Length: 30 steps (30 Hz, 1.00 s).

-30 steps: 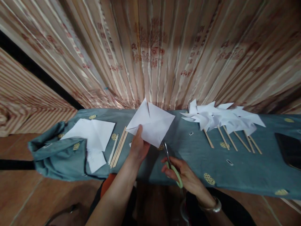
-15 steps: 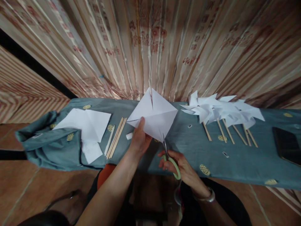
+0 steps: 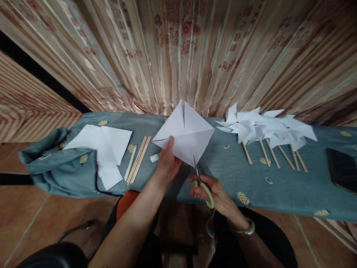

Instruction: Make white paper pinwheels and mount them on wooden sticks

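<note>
We've got a smooth matt paper sheet (image 3: 185, 139), metal-bladed, plastic-looking-handled scissors (image 3: 206, 190), bare wooden sticks (image 3: 140, 160), matt cloth cover (image 3: 223, 178), shiny metal bracelet (image 3: 250, 228).

The left grip (image 3: 168, 162) partly hides a tube (image 3: 154, 157), its fingertips (thumb aside) hidden under paper (image 3: 192, 132); the right edge crops a dark device (image 3: 341, 169).

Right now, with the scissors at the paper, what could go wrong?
1. Overcut: the scissors in the right hand bite at the near corner of the paper; running on to the middle could sever a flap.
2. Nick: the left hand grips close to the blades; a slip might catch its fingers.
3. Skew: the paper is held up by one hand, so it could flex and the cut wander.
</note>
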Motion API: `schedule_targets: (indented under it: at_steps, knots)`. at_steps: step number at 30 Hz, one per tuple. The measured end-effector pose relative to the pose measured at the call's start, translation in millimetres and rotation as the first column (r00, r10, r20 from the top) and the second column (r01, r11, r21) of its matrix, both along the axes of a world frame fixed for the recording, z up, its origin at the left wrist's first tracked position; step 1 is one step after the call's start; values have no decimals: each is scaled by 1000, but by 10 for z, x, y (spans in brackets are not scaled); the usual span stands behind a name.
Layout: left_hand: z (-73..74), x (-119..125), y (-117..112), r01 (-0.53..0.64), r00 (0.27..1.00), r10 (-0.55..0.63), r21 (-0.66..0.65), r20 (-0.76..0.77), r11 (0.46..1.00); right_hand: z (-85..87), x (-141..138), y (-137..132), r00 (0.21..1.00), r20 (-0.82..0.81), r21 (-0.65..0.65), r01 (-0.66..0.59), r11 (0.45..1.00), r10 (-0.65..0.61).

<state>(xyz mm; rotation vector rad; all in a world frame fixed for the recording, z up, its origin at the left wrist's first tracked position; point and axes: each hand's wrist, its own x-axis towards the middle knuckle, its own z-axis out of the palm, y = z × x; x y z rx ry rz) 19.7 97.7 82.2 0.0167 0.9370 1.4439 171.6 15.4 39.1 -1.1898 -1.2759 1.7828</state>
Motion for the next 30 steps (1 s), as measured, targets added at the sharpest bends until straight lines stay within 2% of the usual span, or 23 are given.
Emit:
schedule_targets:
  at_steps: [4, 13, 23, 30]
  knots:
    - [-4, 0, -3, 16, 1000, -15, 24, -23, 1000, 5, -5, 0, 1000, 12, -23, 8, 1000, -7]
    - [-14, 8, -3, 4, 1000, -3, 19, -13, 1000, -45, -8, -2, 1000, 9, -8, 20, 1000, -20]
    - [1, 15, -14, 2, 999, -1, 22, -32, 1000, -23, -2, 15, 998, 62, 50, -3, 999, -1]
    - [-15, 9, -9, 7, 1000, -6, 27, -15, 1000, -19, 0, 11, 998, 55, 45, 6, 999, -8]
